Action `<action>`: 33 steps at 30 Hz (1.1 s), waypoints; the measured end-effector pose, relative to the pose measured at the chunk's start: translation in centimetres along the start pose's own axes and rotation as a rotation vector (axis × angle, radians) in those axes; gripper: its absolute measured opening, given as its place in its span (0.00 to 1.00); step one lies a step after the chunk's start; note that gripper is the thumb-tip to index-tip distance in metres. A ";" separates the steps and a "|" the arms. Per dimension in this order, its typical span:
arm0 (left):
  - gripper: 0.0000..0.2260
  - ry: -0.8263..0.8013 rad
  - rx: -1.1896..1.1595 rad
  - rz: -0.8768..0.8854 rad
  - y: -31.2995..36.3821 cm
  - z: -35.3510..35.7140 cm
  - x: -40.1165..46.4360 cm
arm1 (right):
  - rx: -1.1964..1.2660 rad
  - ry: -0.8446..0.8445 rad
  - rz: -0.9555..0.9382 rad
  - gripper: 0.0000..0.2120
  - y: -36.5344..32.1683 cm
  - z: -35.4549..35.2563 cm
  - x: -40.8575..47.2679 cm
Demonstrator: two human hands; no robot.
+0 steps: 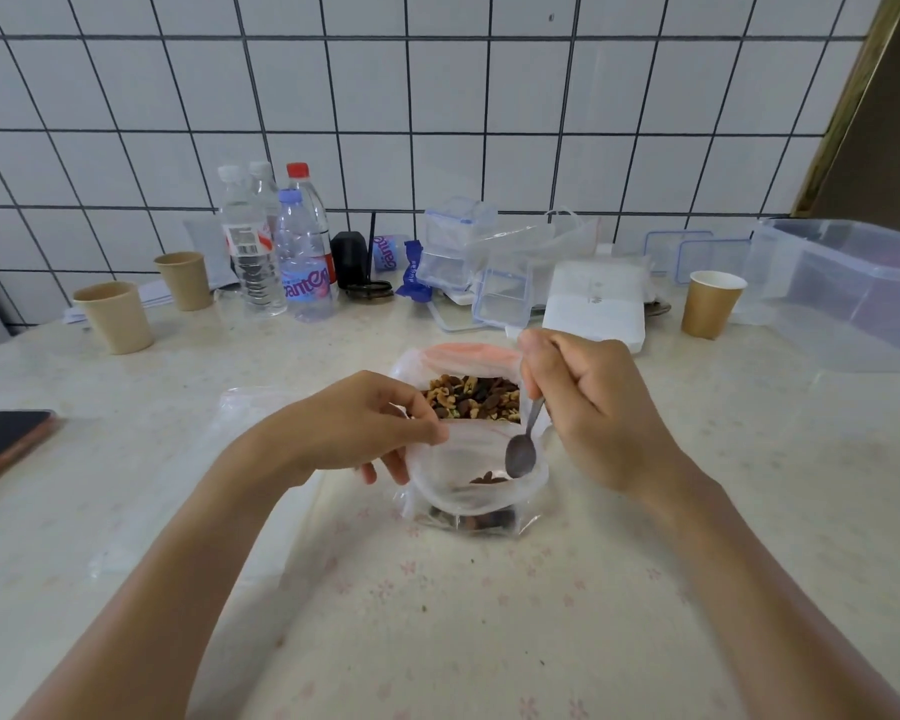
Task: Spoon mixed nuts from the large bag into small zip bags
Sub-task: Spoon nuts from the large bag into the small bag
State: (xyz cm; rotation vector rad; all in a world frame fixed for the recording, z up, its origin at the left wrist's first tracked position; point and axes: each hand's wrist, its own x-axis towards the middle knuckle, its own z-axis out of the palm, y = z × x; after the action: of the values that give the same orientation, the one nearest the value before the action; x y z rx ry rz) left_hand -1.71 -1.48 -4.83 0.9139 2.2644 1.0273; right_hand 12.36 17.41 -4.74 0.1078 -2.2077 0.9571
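Note:
A large clear bag [468,358] with a pink zip top stands open at the table's middle, mixed nuts [471,398] showing inside. In front of it a small clear zip bag [476,504] stands open with a few nuts at its bottom. My left hand [365,426] pinches the small bag's left rim and holds its mouth open. My right hand [591,402] grips the handle of a metal spoon [521,452], whose bowl points down inside the small bag's mouth, just above the nuts there.
More empty clear bags [261,407] lie flat left of my left hand. A phone [6,444] rests at the left edge. Paper cups [118,317] [710,304], water bottles [302,257], plastic containers [853,283] and a white box [596,304] line the back by the tiled wall.

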 end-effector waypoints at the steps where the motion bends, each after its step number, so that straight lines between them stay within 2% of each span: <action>1: 0.08 -0.008 -0.019 -0.003 0.1 -0.1 -0.1 | -0.025 0.005 -0.033 0.22 -0.2 0.0 0.0; 4: 0.10 0.003 -0.020 -0.013 0.0 -0.3 -0.1 | -0.041 0.027 -0.072 0.25 -0.4 -0.2 0.0; 7: 0.12 0.042 0.103 -0.034 -0.4 -0.1 0.1 | 0.060 0.070 -0.032 0.24 -0.1 -0.1 0.2; 11: 0.16 0.047 0.160 -0.053 -1.0 -0.4 0.4 | 0.428 0.213 0.214 0.23 1.1 -0.2 0.7; 13: 0.20 0.064 0.158 -0.069 -1.2 -0.7 0.6 | 0.477 0.306 0.339 0.24 1.9 -0.2 1.0; 15: 0.23 0.161 0.163 -0.069 -1.4 -0.9 1.1 | 0.490 0.367 0.463 0.23 2.6 -0.1 1.3; 17: 0.25 0.352 0.198 -0.063 -1.8 -0.8 1.8 | 0.491 0.375 0.559 0.21 3.2 0.1 1.3; 20: 0.29 0.606 0.399 -0.093 -2.9 0.1 2.5 | 0.396 0.357 0.573 0.21 3.6 0.4 1.2; 23: 0.33 0.611 0.513 -0.158 -3.8 1.4 3.2 | 0.154 0.327 0.486 0.21 3.9 0.7 1.0; 27: 0.27 0.538 0.350 -0.070 -4.2 2.3 4.0 | 0.052 0.232 0.505 0.21 4.1 1.6 0.6; 33: 0.17 0.602 0.281 0.104 -4.5 2.8 4.1 | 0.305 0.166 0.711 0.17 4.7 2.4 0.4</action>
State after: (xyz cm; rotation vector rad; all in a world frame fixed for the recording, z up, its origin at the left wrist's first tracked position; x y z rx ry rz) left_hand -4.22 0.65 -10.67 0.9296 2.9455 1.1665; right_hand 9.14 19.27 -8.45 -0.6333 -1.9456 1.6127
